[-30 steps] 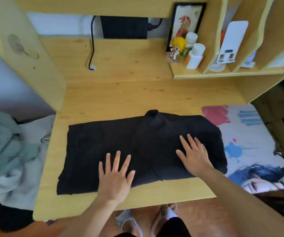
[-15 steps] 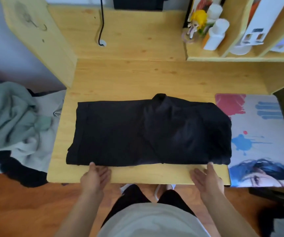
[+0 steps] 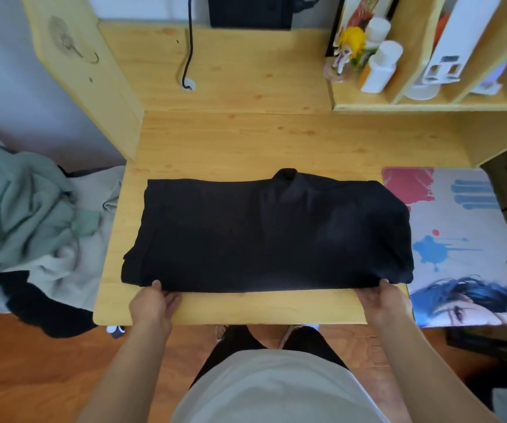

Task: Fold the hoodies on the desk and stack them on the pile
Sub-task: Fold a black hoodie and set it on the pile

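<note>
Black fabric hoodie, partly folded into a wide rectangle, lies flat on the pale yellow wooden table, filling the near half of the top. Its right end overlaps the edge of a printed illustrated mat at 3 o'clock.

Left hand sits at the hoodie's near-left corner, about 7 o'clock from the garment's centre; thumb lies on top of the cloth edge, fingers curled beneath it, pinching the hem. Right hand sits at the near-right corner, about 5 o'clock; thumb likewise on the edge, fingers curled under, pinching the hem.

At 9 o'clock, off the table, a loose heap of grey-green, beige and black garments rests beside the table. At 1 o'clock, a wooden shelf unit carries a yellow-haired figurine and white plastic bottles. A black cable hangs at 12 o'clock.
</note>
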The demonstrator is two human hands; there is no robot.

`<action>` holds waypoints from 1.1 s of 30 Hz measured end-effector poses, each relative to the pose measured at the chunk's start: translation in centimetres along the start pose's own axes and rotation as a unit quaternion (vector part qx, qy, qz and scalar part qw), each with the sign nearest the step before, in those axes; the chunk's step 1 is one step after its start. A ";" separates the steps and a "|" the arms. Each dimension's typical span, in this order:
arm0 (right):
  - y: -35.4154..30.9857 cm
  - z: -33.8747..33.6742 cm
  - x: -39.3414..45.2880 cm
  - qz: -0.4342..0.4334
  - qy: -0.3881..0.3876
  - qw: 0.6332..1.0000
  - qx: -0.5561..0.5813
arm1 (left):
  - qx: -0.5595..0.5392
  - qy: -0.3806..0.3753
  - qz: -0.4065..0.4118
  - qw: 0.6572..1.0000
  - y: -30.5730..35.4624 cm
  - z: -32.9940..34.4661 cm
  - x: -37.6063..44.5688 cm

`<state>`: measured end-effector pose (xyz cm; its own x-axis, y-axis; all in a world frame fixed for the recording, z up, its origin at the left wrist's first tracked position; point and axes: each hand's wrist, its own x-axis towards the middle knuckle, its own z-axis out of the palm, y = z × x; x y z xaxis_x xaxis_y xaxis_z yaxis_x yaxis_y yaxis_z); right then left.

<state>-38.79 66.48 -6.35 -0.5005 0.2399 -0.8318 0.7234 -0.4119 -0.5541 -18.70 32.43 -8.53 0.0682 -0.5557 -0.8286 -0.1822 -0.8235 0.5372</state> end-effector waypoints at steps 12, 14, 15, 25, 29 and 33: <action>-0.9 1.5 2.2 -0.095 0.163 0.942 -0.276 | 0.681 -0.178 0.579 0.412 -4.3 8.8 -3.1; -0.8 2.1 2.2 -0.245 0.228 0.862 -0.381 | 0.720 -0.168 0.552 0.386 -5.1 9.8 -2.4; -0.8 3.0 1.8 -0.386 0.217 0.788 -0.428 | 0.734 -0.157 0.540 0.381 -5.2 10.0 -2.2; -5.7 16.8 9.5 -0.598 -0.119 0.399 -0.685 | 0.564 -0.156 0.684 0.435 0.0 19.8 -2.8; -8.4 14.8 11.7 -0.603 -0.082 0.372 -0.701 | 0.603 -0.216 0.649 0.410 2.0 26.6 -3.0; -10.2 14.3 13.2 -0.590 -0.058 0.366 -0.717 | 0.682 -0.197 0.599 0.370 2.4 29.2 -3.2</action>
<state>-59.57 61.24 -11.19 -0.8242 -0.5658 -0.0252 -0.5646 0.8243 -0.0411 -48.03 35.53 -9.21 -0.9626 -0.1467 -0.2277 -0.1934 0.9608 0.1988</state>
